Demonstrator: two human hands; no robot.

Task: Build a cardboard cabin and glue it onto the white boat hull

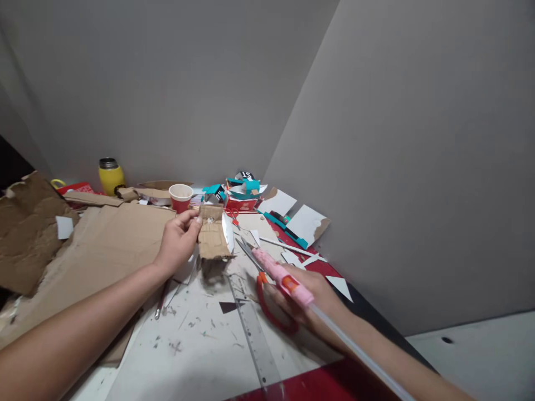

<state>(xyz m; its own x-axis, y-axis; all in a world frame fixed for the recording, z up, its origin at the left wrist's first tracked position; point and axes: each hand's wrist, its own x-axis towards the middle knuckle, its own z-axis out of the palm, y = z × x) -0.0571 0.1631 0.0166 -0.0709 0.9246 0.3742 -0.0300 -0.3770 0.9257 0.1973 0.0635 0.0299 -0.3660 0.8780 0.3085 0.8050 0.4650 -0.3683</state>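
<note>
1. Grey walls met in a corner behind a littered white worktop [200, 345], which filled the lower middle of the frame.
2. Your left hand [178, 242], at centre frame, pinched one small cardboard piece [213, 236] between thumb and fingertips and held it just above the worktop. A white flap stood along its right edge.
3. Your right hand [311, 303], lower right of centre, was curled around one pink glue gun [278, 273], with its nozzle aimed up-left toward the cardboard piece. One clear glue stick [359, 356] ran from its back toward the lower right corner.
4. One pair of red-handled scissors [267, 306] lay under that hand. You could not tell whether a finger sat in the loop.
5. One metal ruler [257, 340] lay along the worktop, bottom centre.
6. One red paper cup [180, 197] stood just above your left hand, and one yellow flask [111, 177] stood further upper left.
7. Two cardboard sheets covered the left: a large pale sheet [112, 245] and a torn darker sheet [25, 239].
8. Only "ST" could be read, in white letters on a dark scrap [246, 175] above centre.
</note>
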